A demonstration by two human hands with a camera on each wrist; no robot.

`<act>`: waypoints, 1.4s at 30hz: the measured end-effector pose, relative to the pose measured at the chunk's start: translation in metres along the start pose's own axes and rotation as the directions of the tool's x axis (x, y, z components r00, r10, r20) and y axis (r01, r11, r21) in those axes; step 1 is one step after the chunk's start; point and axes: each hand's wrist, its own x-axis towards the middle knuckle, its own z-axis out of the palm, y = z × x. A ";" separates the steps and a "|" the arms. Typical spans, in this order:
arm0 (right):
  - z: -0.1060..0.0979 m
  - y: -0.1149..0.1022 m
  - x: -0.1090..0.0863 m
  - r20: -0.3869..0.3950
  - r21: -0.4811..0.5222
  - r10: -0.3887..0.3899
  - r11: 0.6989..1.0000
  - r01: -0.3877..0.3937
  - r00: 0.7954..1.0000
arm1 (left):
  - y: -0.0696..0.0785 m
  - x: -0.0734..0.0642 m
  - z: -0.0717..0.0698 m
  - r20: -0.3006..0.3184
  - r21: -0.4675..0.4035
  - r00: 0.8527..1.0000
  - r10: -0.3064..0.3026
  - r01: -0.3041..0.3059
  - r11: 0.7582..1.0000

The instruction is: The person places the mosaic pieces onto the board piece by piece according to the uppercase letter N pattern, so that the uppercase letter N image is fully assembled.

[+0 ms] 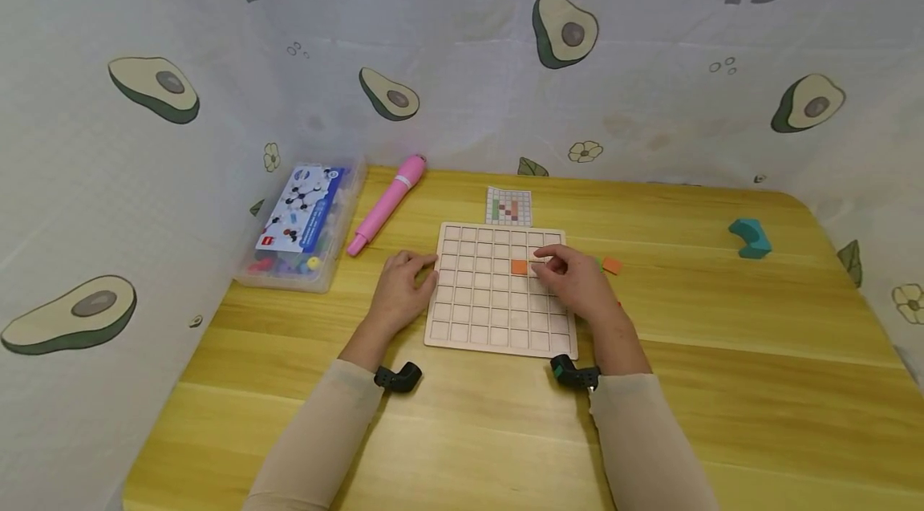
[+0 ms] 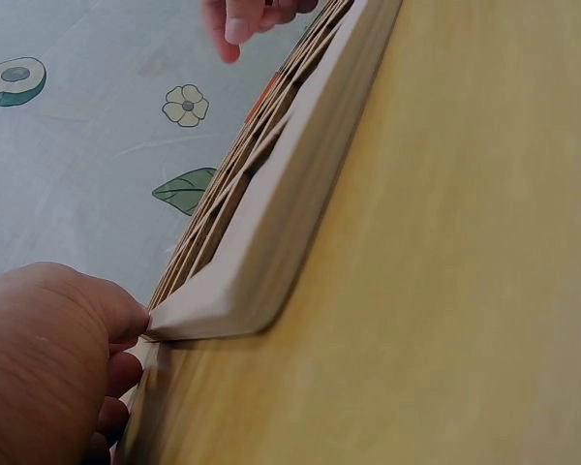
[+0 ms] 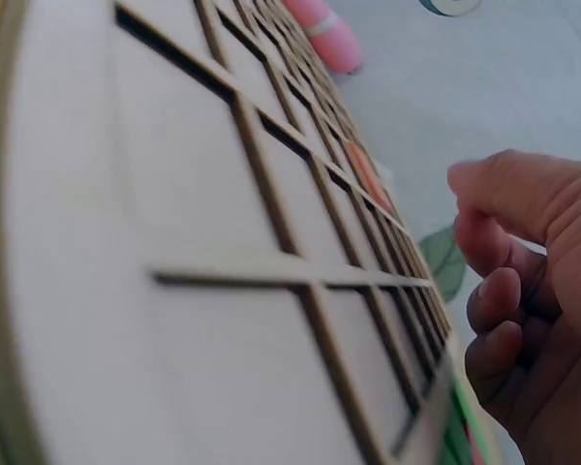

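Wooden grid board (image 1: pixel 481 296) holds 1 orange square (image 1: pixel 519 267)

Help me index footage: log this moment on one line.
left hand: touching wooden grid board; right hand: above board, apparently empty; orange square tile: on board; pattern card: at board's far edge

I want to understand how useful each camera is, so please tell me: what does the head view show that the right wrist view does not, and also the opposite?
Only the head view: the left hand, the clear plastic box and the teal block.

Only the right wrist view: the palm side of the right hand, with its lower fingers curled in.

Both: the grid board, the orange tile on it, and the pink pen-shaped object, only partly visible at the wrist.
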 end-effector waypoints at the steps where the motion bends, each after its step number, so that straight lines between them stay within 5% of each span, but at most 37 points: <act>1: -0.004 0.001 -0.001 -0.001 0.010 0.001 1.000 -0.001 1.000 | 0.000 0.000 0.000 -0.002 0.002 1.000 -0.001 0.001 1.000; 16: -0.053 0.044 -0.015 -0.066 0.014 0.183 0.983 -0.183 0.981 | 0.001 0.000 -0.001 0.000 0.003 1.000 0.004 -0.004 1.000; 24: -0.069 0.067 -0.024 -0.101 0.019 0.280 0.960 -0.280 0.955 | 0.001 0.001 -0.001 0.008 -0.002 1.000 -0.004 0.004 1.000; 36: -0.069 0.083 -0.023 -0.076 0.001 0.317 0.948 -0.318 0.945 | 0.002 -0.001 -0.001 0.001 -0.010 1.000 0.005 -0.005 1.000; 42: -0.065 0.083 -0.020 -0.108 -0.053 0.273 0.959 -0.280 0.956 | 0.000 -0.001 0.001 -0.022 -0.013 1.000 0.003 -0.003 1.000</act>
